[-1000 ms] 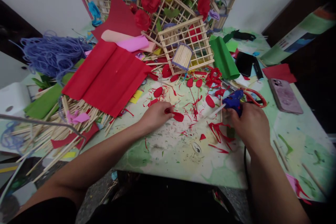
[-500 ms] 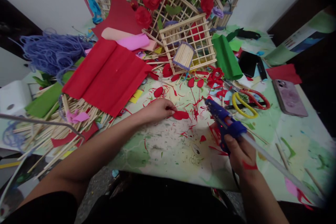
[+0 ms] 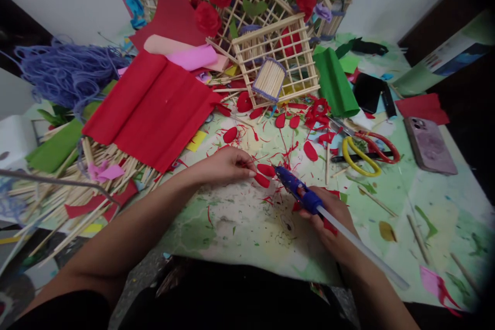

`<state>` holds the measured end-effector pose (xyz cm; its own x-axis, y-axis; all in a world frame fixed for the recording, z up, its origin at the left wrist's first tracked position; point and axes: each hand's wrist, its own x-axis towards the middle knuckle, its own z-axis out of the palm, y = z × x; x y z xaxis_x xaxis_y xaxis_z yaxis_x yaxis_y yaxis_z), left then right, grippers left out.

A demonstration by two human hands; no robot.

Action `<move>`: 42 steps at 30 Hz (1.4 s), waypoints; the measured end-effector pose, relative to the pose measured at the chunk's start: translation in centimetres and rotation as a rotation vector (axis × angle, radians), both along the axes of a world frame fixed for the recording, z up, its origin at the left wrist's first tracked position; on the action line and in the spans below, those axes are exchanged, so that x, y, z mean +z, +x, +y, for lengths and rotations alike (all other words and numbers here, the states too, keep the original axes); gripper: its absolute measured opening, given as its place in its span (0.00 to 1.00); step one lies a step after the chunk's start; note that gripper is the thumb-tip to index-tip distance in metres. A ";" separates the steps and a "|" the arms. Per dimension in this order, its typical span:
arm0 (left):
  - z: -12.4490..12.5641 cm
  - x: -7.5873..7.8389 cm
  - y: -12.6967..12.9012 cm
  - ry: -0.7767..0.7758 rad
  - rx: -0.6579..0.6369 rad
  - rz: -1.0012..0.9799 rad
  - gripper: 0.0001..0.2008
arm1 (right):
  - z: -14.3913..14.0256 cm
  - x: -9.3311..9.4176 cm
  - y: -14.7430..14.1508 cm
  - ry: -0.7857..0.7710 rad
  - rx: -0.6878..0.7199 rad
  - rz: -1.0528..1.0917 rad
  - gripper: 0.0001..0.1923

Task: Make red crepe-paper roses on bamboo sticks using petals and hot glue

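Observation:
My left hand rests on the table and pinches small red paper petals at its fingertips. My right hand grips a blue glue gun with a long white glue stick trailing out of its back. The gun's nozzle points left and sits right beside the petals. More red petals and thin red paper scraps lie scattered on the green table cover around both hands.
Scissors with red and yellow handles lie right of the hands, a phone farther right. Red crepe paper, wooden sticks, purple yarn, green paper and a stick lattice with paper flowers crowd the back.
My right hand picked the glue gun up from beside the scissors, swung it around and brought its nozzle left to the petals. My left hand stayed on the petals.

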<state>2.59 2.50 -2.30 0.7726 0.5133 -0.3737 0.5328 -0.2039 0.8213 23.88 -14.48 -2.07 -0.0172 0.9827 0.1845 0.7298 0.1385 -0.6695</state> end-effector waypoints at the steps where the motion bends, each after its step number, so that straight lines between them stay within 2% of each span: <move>1: 0.0 -0.3 0.1 -0.017 0.008 -0.007 0.09 | 0.0 0.0 -0.1 -0.004 0.000 -0.005 0.12; 8: 0.0 -1.3 0.5 0.065 -0.023 0.030 0.08 | -0.2 0.4 -0.5 -0.011 0.002 -0.021 0.20; 13: -0.1 -1.4 0.3 0.086 -0.019 0.048 0.07 | -0.3 0.3 -0.5 0.005 -0.004 -0.015 0.18; 17: -0.4 -1.0 0.4 0.238 -0.020 -0.072 0.07 | -0.2 0.2 -0.6 0.007 0.000 -0.006 0.18; 20: -0.8 -0.4 0.4 0.311 -0.084 -0.178 0.07 | 0.0 0.3 -0.7 0.000 -0.002 -0.006 0.17; 24: -1.0 -0.3 0.4 0.288 -0.141 -0.117 0.07 | 0.1 0.1 -0.7 -0.005 -0.006 -0.020 0.19; 30: -0.7 -0.7 0.3 0.269 -0.120 -0.087 0.06 | -0.2 -0.3 -0.2 -0.059 0.006 -0.028 0.15; 36: -0.6 -1.0 0.2 0.254 -0.112 -0.108 0.08 | 0.0 0.1 -0.2 -0.117 0.013 -0.033 0.12; 42: -0.6 -1.2 0.3 0.235 -0.083 -0.134 0.07 | 0.0 0.2 -0.3 -0.143 -0.057 -0.046 0.15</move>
